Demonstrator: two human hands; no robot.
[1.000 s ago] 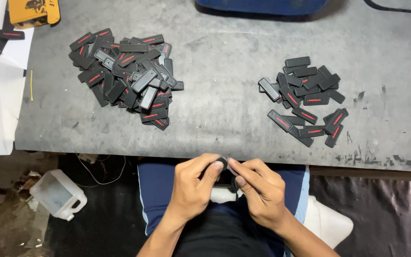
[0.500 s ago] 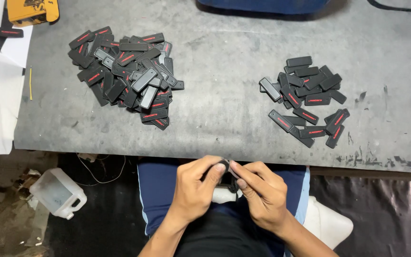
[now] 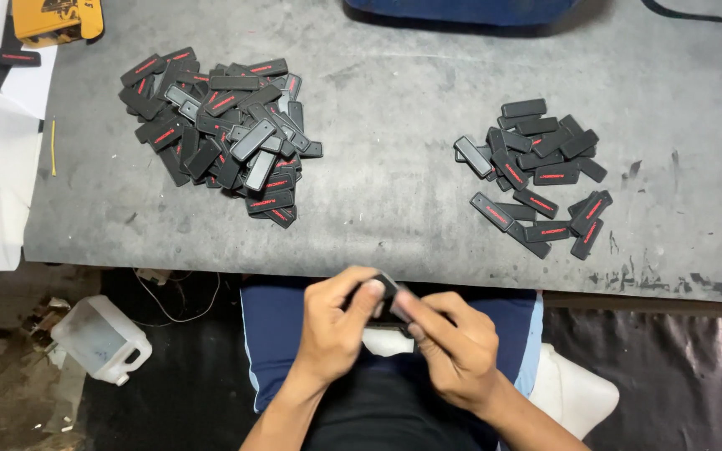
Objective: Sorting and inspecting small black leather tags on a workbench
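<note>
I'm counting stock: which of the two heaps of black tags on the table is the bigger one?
The heap on the left, near the yellow box; it is stacked deep, while the right heap is sparse and flat.

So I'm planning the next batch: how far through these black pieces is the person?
Judging by the piles, under halfway. The smaller right pile looks like finished pieces, laid loosely on the table. One black piece is in hand, pinched between the left hand and right hand just off the table edge. The larger left pile appears left to do.
</note>
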